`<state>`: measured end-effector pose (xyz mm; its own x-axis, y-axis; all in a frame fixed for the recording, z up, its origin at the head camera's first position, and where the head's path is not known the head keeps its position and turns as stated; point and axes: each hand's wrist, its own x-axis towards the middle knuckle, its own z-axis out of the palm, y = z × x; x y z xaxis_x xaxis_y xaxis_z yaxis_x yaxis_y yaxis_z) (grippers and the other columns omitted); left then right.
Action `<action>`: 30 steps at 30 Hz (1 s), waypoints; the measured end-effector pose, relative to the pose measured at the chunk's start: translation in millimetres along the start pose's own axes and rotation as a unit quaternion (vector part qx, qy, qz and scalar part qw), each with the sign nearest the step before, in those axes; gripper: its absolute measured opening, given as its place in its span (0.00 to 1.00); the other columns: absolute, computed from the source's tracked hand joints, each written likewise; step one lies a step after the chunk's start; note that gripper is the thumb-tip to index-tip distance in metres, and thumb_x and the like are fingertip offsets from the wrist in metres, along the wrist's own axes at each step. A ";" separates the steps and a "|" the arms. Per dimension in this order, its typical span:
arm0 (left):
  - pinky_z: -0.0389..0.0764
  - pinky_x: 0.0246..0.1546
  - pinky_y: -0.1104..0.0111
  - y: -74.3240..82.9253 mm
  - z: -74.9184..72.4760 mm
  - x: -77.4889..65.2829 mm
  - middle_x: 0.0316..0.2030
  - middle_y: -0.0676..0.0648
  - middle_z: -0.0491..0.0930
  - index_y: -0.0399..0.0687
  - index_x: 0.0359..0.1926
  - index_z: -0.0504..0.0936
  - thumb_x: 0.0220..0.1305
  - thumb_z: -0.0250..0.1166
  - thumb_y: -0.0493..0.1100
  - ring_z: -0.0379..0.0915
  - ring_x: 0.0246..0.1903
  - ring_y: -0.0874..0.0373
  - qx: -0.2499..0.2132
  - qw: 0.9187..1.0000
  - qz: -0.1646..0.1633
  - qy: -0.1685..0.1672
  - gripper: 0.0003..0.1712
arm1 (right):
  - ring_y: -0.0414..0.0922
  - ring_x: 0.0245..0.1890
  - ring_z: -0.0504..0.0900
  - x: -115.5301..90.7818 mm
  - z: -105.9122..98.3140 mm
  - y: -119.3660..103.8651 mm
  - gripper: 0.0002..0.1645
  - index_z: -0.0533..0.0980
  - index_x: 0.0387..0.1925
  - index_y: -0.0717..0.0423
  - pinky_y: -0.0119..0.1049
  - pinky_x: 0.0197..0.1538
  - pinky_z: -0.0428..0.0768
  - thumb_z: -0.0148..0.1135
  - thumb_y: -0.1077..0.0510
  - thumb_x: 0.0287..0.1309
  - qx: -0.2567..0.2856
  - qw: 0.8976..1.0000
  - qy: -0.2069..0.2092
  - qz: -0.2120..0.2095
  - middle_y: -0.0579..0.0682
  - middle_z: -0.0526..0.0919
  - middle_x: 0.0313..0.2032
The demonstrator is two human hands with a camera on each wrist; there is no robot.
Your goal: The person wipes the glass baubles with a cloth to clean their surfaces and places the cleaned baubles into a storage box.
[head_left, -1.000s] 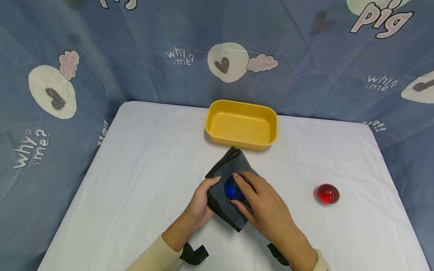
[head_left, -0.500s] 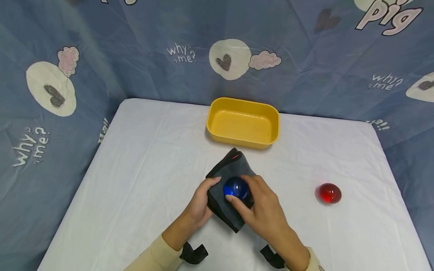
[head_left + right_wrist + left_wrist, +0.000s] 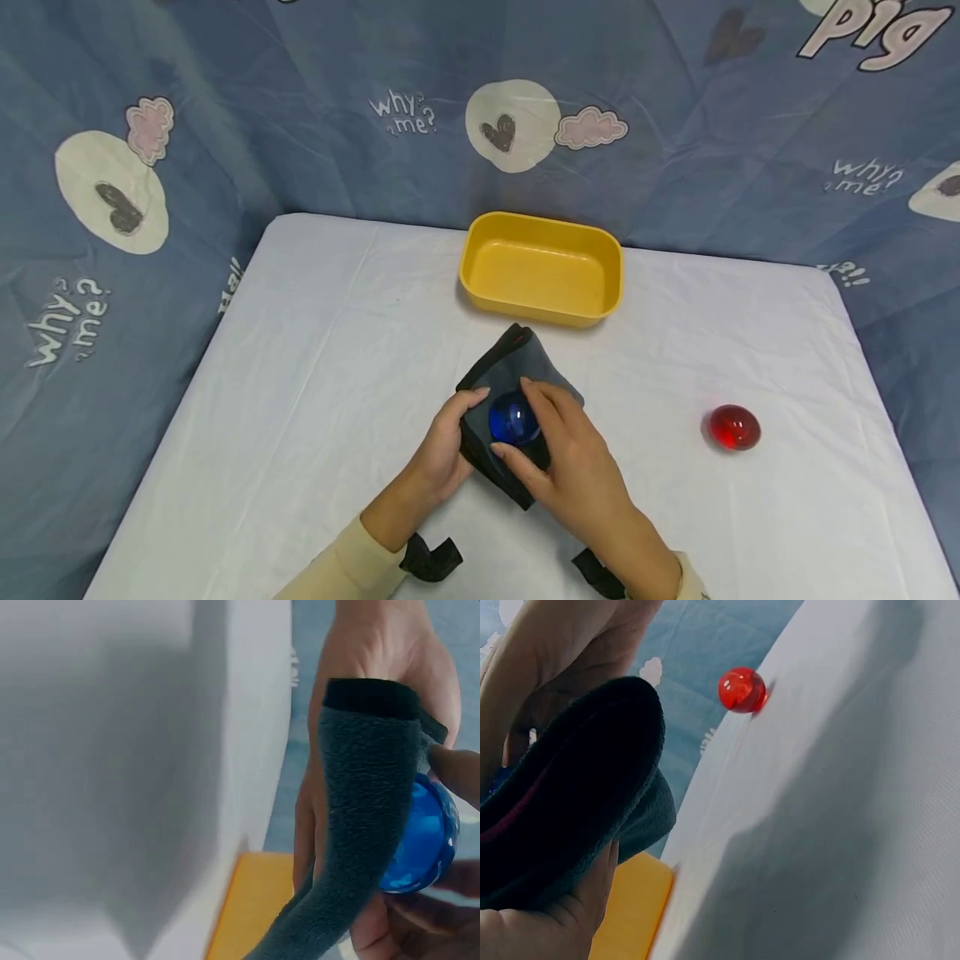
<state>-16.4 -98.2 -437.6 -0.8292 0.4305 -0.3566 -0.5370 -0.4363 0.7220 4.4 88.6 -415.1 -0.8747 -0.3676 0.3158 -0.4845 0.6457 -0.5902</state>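
While the person's left hand [image 3: 444, 442] grips a folded dark grey cloth [image 3: 525, 358], thumb on top and fingers underneath, the right hand [image 3: 588, 467] pinches a blue ball [image 3: 512, 418] between its thumb and fingers, against the face of that cloth. From where I stand, both hands are over the near middle of the white table [image 3: 337, 350], in front of a yellow tray [image 3: 543, 279]. Off to the right, well apart from them, a red ball [image 3: 734, 427] sits on the table. Behind hangs a blue curtain [image 3: 315, 125] printed with hearts and clouds.
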 end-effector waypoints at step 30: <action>0.78 0.58 0.69 -1.2 2.6 -1.2 0.68 0.37 0.63 0.32 0.78 0.52 0.79 0.43 0.50 0.70 0.59 0.58 0.010 1.000 0.010 -0.002 0.36 | 0.50 0.33 0.78 6.1 5.3 9.0 0.45 0.77 0.44 0.65 0.45 0.33 0.84 0.59 0.24 0.64 -0.105 0.992 0.072 0.004 0.55 0.79 0.34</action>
<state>-14.4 -96.2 -436.5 -0.8388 0.4249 -0.3404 -0.5176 -0.4283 0.7407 -5.2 88.7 -422.5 -0.8636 -0.2720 0.4244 -0.4566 0.7788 -0.4301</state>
